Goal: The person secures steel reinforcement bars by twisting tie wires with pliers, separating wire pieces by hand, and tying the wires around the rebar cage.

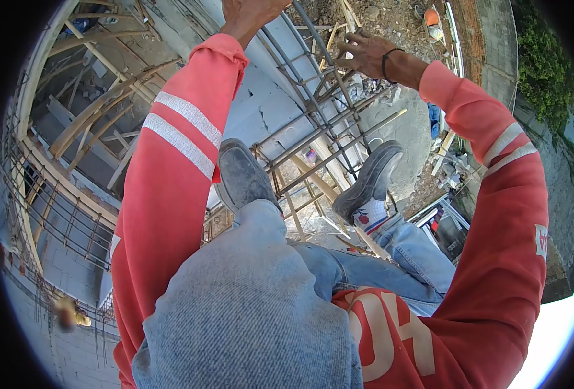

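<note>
My left hand (pixel 251 14) reaches up to the top edge of the head view, where its fingers are cut off. Beside it, several long steel reinforcing bars tied into a cage (pixel 311 104) run down between my feet. My right hand (pixel 371 57), with a dark band at the wrist, hovers close to the upper right of that cage. Its fingers are apart and slightly bent, and nothing shows in them. Whether the fingertips touch a bar I cannot tell. My left shoe (pixel 243 174) and right shoe (pixel 371 178) are on either side of the lower cage.
Far below lies ground with rubble and a grey slab (pixel 397 139). Bent wooden poles (pixel 96 113) and a rebar grid (pixel 57 211) stand at left. An orange-and-white object (pixel 433 24) lies at upper right, near a concrete wall (pixel 499 65). A wooden pole (pixel 316 176) slants below my feet.
</note>
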Demonstrator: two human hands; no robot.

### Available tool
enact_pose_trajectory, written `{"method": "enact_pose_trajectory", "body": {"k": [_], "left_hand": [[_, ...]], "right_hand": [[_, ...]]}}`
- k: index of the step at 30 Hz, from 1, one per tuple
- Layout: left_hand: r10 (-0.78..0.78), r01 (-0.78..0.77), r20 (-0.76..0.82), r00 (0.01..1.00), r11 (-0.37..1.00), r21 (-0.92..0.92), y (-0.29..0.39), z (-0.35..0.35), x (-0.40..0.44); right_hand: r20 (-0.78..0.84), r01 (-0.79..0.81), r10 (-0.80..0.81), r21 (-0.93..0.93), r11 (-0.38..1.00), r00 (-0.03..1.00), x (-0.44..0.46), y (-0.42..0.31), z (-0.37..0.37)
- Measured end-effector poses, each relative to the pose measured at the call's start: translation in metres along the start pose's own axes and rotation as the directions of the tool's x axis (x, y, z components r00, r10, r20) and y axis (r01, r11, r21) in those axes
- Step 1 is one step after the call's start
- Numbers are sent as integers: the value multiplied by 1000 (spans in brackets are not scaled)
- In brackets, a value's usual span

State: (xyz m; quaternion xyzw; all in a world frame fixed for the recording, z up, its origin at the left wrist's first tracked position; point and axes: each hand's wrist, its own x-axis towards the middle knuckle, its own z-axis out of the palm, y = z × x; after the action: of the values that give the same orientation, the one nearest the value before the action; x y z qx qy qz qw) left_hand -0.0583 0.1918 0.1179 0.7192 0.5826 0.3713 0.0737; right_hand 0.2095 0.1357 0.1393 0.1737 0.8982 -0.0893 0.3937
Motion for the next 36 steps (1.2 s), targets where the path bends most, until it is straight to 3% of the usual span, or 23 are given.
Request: {"method": "enact_pose_trajectory", "body": {"k": [2, 4, 6, 8, 10, 13, 14, 15, 16, 17, 20, 22, 24, 25, 27, 28, 29, 32, 34, 36], "left_hand": [[0, 0, 9, 1000, 1000, 1, 0, 0, 1], [2, -2, 13, 1000, 1000, 2, 0, -1, 0], [0, 0, 22, 1000, 1000, 2, 0, -1, 0], [6, -6, 28, 1000, 1000, -3, 0, -2, 1], [14, -14, 36, 999, 1000, 0, -1, -1, 2], [18, -18, 41, 999, 1000, 5, -1, -3, 2], [18, -18, 44, 999, 1000, 4, -1, -2, 3], [18, -18, 42, 999, 1000, 7, -2, -2, 3], [19, -20, 45, 999, 1000, 6, -2, -2, 4], [16, -16, 46, 999, 1000, 7, -3, -4, 4], [18, -19, 46, 999, 1000, 14, -2, -3, 5], [13, -14, 49, 999, 1000, 14, -3, -5, 5], [7, -7, 50, 999, 1000, 16, -4, -5, 4], [5, -6, 51, 999, 1000, 13, -3, -4, 5], [0, -1, 50, 999, 1000, 12, -2, -3, 4], [-2, 2, 48, 999, 1000, 11, -2, -2, 4], [-3, 3, 47, 999, 1000, 12, -2, -2, 3], [-16, 15, 46, 999, 1000, 15, -1, -3, 0], [-21, 21, 45, 999, 1000, 14, 0, -2, 0], [-27, 26, 47, 999, 999, 19, 2, -1, 0]], "right_hand": [[-60, 24, -28, -63, 998, 998, 5, 0, -4], [140, 127, -104, -167, 978, 985, 12, 4, -14], [41, 116, -110, -184, 976, 993, 7, -2, -23], [285, 10, 8, -62, 998, 959, 1, -9, -36], [262, 1, -2, 2, 1000, 965, 2, -7, -37], [305, 26, -122, 301, 953, 945, 6, -4, -49], [301, 21, -117, 303, 953, 946, 7, -1, -54], [552, -207, -111, 482, 851, 827, 9, 4, -60], [746, -458, -175, 557, 693, 642, 10, 8, -63], [782, -613, -288, 616, 495, 553, 16, 11, -51], [759, -611, -394, 651, 451, 518, 14, 22, -41], [744, -568, -411, 668, 481, 527, 10, 20, -38], [755, -387, -230, 542, 746, 613, 4, 7, -35], [758, -387, -238, 544, 744, 608, -4, -2, -34], [400, -83, -33, 271, 959, 916, -25, -16, -34], [169, 2, -22, 116, 993, 985, -31, -21, -32], [-72, 4, -9, -64, 998, 997, -38, -26, -29], [-171, -54, 15, -224, 973, 985, -36, -33, -27], [-148, -61, 22, -270, 961, 989, -34, -30, -36], [334, -109, 73, 89, 990, 940, -23, -19, -41]]}}
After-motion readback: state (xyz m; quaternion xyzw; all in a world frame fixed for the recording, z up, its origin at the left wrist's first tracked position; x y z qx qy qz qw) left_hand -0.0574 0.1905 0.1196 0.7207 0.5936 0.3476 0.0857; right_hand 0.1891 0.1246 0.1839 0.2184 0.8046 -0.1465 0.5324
